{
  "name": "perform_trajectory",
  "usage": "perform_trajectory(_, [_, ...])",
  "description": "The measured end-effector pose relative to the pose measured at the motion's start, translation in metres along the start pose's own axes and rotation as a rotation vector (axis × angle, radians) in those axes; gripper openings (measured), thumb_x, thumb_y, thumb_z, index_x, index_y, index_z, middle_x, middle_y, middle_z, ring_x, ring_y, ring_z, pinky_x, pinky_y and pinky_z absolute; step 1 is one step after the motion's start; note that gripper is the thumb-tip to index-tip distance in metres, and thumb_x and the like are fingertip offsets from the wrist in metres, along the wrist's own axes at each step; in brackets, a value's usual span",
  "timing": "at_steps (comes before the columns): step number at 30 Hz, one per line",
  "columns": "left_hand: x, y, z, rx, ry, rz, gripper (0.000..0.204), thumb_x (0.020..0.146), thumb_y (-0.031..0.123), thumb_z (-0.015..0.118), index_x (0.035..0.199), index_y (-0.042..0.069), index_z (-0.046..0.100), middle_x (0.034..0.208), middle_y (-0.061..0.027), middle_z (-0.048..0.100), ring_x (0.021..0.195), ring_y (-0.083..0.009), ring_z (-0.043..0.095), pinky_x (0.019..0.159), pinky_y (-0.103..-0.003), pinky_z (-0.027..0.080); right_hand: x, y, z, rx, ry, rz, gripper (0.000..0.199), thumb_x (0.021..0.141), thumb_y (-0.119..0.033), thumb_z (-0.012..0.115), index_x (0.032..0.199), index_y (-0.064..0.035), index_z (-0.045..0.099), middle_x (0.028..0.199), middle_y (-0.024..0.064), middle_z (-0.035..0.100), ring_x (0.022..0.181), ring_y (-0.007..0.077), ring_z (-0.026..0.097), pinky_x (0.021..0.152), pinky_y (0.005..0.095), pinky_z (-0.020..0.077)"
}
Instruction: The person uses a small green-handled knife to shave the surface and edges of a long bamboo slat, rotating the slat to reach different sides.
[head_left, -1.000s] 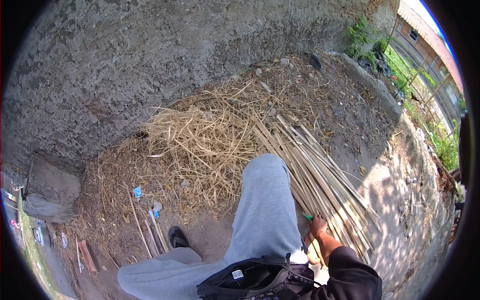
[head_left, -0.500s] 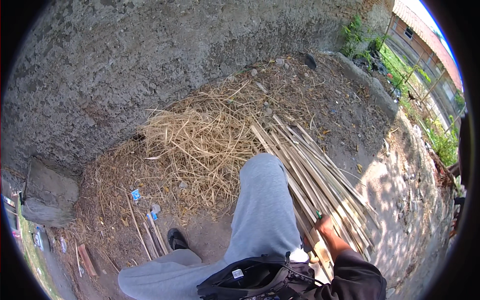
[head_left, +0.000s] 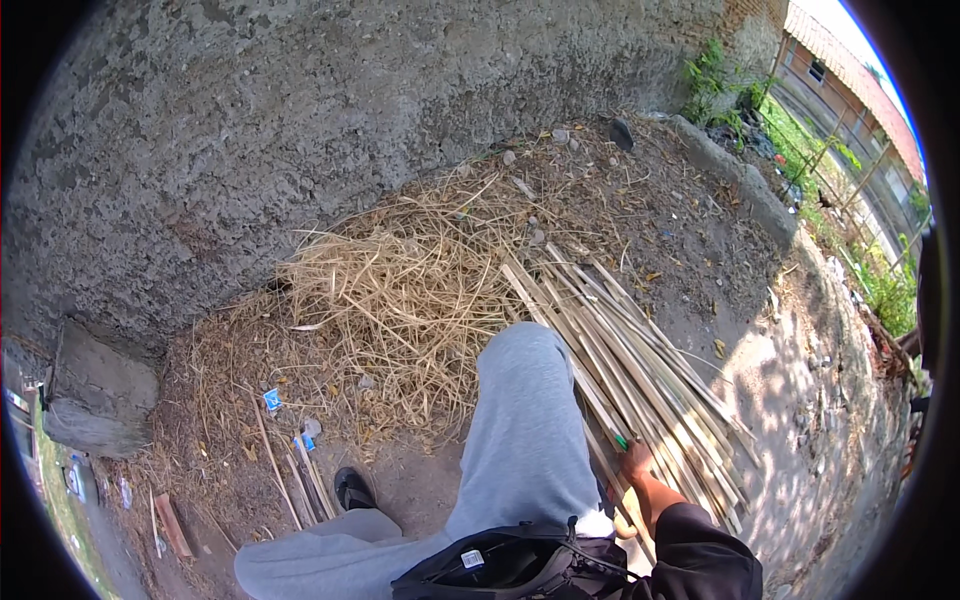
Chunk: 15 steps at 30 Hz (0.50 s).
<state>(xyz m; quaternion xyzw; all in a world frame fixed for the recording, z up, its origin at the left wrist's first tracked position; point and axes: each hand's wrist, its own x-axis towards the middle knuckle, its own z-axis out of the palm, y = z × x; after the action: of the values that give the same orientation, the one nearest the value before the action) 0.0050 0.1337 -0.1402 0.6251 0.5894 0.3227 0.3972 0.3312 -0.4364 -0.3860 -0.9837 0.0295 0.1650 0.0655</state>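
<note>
My right hand (head_left: 637, 462), in a dark sleeve, reaches down beside my right knee to a spread of long, pale split bamboo strips (head_left: 630, 350). Its fingers are closed around a small green thing (head_left: 622, 441), of which only the tip shows; the kind cannot be made out. The hand rests at the left side of the strips, near their lower ends. Just below it, by my leg, is a yellowish rounded thing (head_left: 627, 505), partly hidden. My left hand does not show.
A tangled heap of straw-coloured shavings (head_left: 400, 290) lies against the rough grey wall (head_left: 300, 120). Loose sticks (head_left: 290, 470) and blue scraps (head_left: 272, 399) are on the ground at left, near a concrete block (head_left: 100, 390). An open black bag (head_left: 500, 560) sits at my waist.
My right hand has shifted slightly left and down along the strips, carrying the green thing. The strips under it moved a little.
</note>
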Motion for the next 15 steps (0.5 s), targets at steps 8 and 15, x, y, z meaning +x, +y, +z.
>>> perform_trajectory(8, [-0.002,-0.002,-0.002,0.003,0.014,-0.009,0.028,0.099,0.023,0.055,0.112,0.0,0.063,0.091,-0.0113,0.067,0.084,-0.0141,0.065,0.07,-0.028,0.051,0.016,0.002,0.003,-0.177,-0.038,-0.046,0.025,0.079,-0.023,0.066,0.096,-0.0051,0.07,0.104,0.0146,0.068,0.095,0.0348,0.068,0.08,0.0442,0.0551])
perform_trajectory(15, [-0.002,-0.005,-0.007,0.002,0.033,-0.012,0.028,0.099,0.023,0.055,0.114,0.0,0.063,0.092,-0.0119,0.067,0.085,-0.0143,0.065,0.071,-0.028,0.051,0.004,0.019,-0.016,0.1,-0.012,-0.094,0.021,0.082,-0.022,0.063,0.09,-0.0035,0.07,0.107,0.0182,0.066,0.092,0.0393,0.067,0.078,0.047,0.0531])
